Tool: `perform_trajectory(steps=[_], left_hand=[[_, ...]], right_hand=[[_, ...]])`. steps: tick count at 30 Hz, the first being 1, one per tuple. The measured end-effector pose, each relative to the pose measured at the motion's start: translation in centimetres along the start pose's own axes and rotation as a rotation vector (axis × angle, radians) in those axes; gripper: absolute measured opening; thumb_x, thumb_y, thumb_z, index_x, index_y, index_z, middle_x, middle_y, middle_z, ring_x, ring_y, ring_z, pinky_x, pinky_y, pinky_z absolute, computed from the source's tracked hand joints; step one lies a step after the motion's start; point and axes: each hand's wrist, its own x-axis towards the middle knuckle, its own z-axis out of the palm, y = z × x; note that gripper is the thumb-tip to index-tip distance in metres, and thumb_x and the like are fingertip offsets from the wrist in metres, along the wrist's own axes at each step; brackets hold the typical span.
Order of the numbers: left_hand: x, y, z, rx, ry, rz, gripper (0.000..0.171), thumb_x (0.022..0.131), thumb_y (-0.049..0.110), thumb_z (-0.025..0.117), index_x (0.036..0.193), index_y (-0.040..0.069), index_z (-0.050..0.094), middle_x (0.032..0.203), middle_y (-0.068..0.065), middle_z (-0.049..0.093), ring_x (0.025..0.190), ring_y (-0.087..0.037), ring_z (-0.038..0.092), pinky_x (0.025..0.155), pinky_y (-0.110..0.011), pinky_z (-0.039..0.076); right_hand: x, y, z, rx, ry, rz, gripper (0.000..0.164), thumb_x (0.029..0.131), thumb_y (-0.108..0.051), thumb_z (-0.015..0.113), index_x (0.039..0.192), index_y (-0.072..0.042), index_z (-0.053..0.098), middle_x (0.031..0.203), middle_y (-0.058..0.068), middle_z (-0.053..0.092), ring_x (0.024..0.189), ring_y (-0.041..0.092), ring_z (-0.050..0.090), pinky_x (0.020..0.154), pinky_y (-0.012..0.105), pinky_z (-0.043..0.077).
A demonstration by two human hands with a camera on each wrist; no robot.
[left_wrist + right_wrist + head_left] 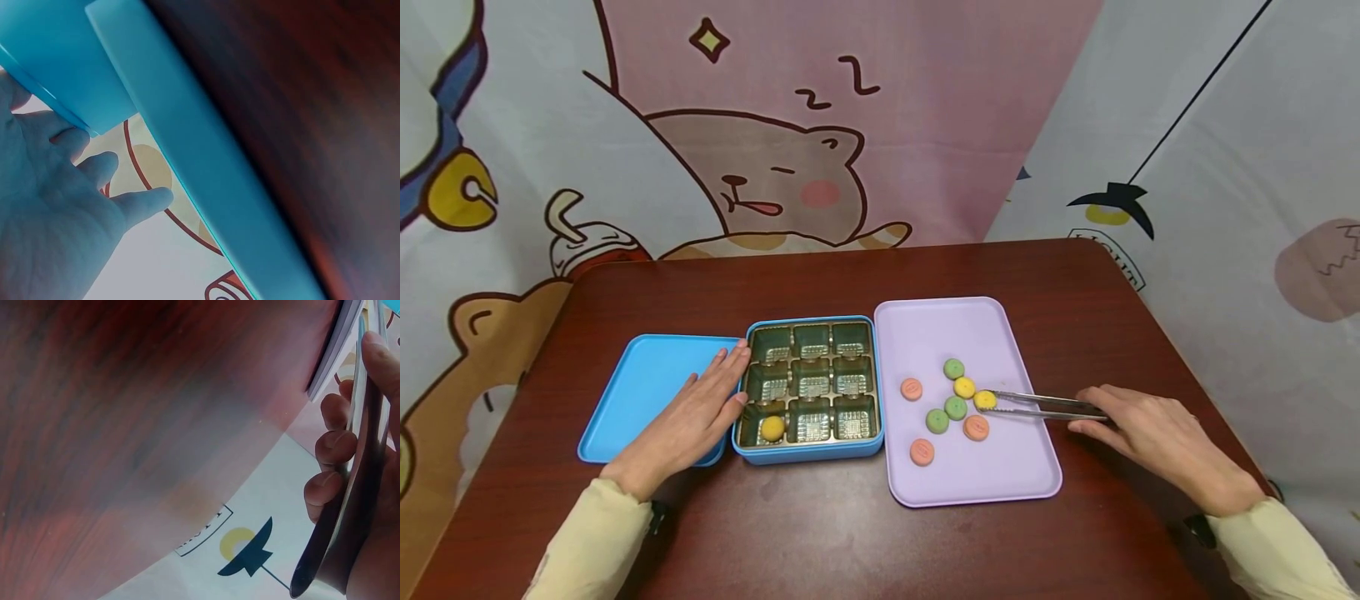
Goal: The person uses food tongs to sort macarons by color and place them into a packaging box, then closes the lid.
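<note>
My right hand point(1157, 429) grips a pair of metal tongs point(1060, 408), whose tips stand on either side of a yellow candy-like round piece point(985, 401) on the lilac tray point(1022, 479). Near it lie another yellow piece point(964, 387), several green pieces point(937, 421) and several orange pieces point(976, 427). With straight fingers, my left hand point(696, 417) touches the left side of a blue box point(808, 454). Inside, a gold insert point(812, 379) is split into square compartments, and one yellow ball point(772, 428) sits in the front left one. In the right wrist view, fingers wrap the tongs point(369, 456).
A blue lid point(647, 383) lies flat to the left of the box, partly under my left forearm and hand. The lilac tray sits right against the box's right side. All of it is on a dark brown table point(820, 525), with a cartoon-print cloth point(925, 125) behind.
</note>
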Motion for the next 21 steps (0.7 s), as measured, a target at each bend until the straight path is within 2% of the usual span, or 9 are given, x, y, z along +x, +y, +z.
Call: perform_trajectory(steps=[6,13,21], left_hand=[[0.0,0.0,0.0,0.003,-0.005,0.005,0.065,0.112,0.031,0.045,0.166,0.007,0.017,0.173,-0.01,0.013,0.157,-0.041,0.014,0.114,-0.074,0.02],[-0.1,-0.1,-0.1,-0.001,-0.007,-0.002,0.065,0.112,0.032,0.044,0.166,0.008,0.017,0.173,-0.009,0.013,0.157,-0.041,0.014,0.115,-0.074,0.02],[-0.1,0.0,0.0,-0.006,-0.004,0.008,0.065,0.112,0.031,0.044,0.167,0.008,0.017,0.173,-0.009,0.014,0.157,-0.041,0.014,0.115,-0.073,0.02]], right_hand=[[0.1,0.1,-0.2,-0.005,0.035,-0.016,0.037,0.08,-0.042,0.088,0.104,-0.022,0.069,0.08,-0.015,0.063,0.061,0.0,0.046,0.049,0.025,0.041],[0.7,-0.3,-1.1,0.02,0.063,0.005,0.037,0.079,-0.04,0.09,0.106,-0.022,0.071,0.084,-0.012,0.068,0.063,0.002,0.05,0.05,0.026,0.042],[1.9,-1.4,-1.8,0.044,0.123,-0.038,0.038,0.079,-0.039,0.089,0.108,-0.024,0.07,0.087,-0.015,0.066,0.066,0.003,0.055,0.051,0.03,0.045]])
